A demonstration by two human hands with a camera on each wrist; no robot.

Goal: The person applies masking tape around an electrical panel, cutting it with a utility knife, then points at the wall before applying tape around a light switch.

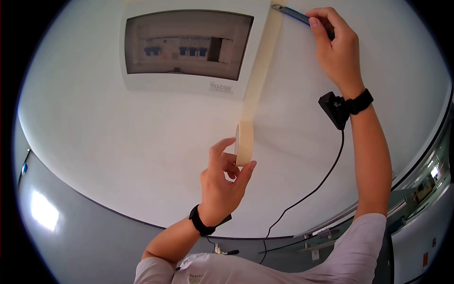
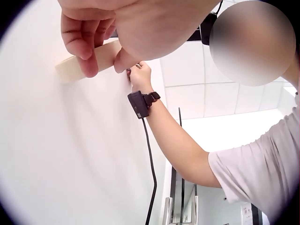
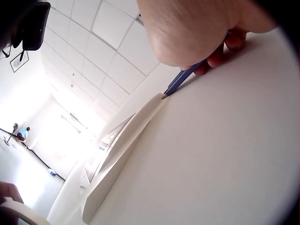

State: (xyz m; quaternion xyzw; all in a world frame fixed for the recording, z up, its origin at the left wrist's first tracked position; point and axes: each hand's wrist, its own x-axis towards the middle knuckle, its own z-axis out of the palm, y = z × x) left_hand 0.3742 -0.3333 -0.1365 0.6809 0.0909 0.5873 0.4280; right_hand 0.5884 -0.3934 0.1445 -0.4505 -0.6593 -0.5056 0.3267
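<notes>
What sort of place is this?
Probably an office or similar commercial interior: a circuit-breaker box on a white wall and a gridded tile ceiling suggest it; exact use unclear.

Bright glare on grey floor (image 1: 90,236)

The breaker box (image 1: 187,66) sits above the tape roll (image 1: 245,144), left of the cutter (image 1: 294,15).

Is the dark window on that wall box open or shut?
Shut: the dark window fills the white frame, with blue switches showing through it.
</notes>
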